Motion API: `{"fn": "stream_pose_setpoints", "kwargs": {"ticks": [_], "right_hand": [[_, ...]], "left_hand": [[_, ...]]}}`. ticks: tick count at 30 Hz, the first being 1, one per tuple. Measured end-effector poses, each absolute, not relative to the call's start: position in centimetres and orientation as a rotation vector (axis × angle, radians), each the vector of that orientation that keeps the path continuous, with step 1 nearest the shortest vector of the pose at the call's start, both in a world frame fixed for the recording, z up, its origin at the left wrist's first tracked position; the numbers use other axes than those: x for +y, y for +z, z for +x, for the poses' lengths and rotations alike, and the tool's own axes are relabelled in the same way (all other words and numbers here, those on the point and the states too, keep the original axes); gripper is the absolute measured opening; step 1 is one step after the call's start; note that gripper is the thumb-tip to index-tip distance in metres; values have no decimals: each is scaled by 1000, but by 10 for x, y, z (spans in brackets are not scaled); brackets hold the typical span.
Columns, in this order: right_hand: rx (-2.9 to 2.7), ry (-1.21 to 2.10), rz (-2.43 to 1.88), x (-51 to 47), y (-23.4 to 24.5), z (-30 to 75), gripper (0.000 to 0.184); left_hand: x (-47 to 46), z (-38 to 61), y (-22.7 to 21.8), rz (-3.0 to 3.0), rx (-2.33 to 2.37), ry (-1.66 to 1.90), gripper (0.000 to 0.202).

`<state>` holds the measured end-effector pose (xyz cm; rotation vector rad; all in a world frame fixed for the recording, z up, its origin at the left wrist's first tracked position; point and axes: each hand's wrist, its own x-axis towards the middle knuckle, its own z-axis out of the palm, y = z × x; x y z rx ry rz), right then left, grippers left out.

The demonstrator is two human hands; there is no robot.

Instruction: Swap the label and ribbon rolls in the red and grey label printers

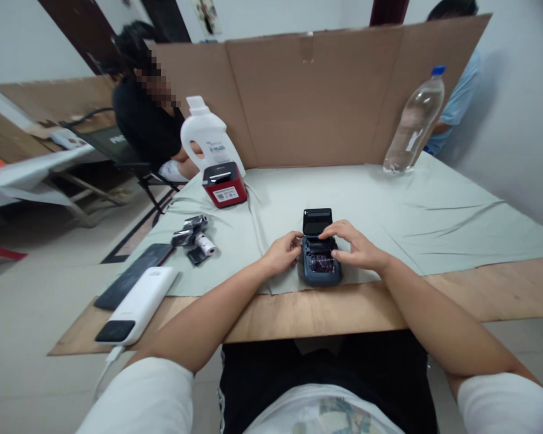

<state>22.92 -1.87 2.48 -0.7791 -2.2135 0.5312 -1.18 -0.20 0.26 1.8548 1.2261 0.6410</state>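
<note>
A small dark portable label printer stands near the front edge of the table with its lid raised. In its compartment lies a roll in shiny black wrapping. My left hand rests against the printer's left side, its fingers curled at the casing. From the right, my right hand reaches over the compartment. Its index finger touches the area near the hinge and its thumb is at the right rim, with the two spread apart. The remaining fingers of the right hand are partly hidden.
Several small rolls, mostly black-wrapped, lie to the left. Closer are a dark phone and a white power bank with a cable. A red box, white jug and water bottle stand before a cardboard screen. Two people sit beyond.
</note>
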Motion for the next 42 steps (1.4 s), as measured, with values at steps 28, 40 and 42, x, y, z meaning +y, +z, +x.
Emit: {"fn": "stream_pose_setpoints", "kwargs": {"ticks": [28, 40, 42], "right_hand": [[-1890, 597, -776, -40, 32, 212, 31], [-1812, 674, -905, -31, 17, 216, 42], [-1825, 652, -939, -29, 15, 215, 41]], "left_hand": [[-23, -6, 25, 2381, 811, 957, 36], [30, -101, 47, 2228, 1564, 671, 35], [32, -121, 49, 2223, 1720, 514, 37]]}}
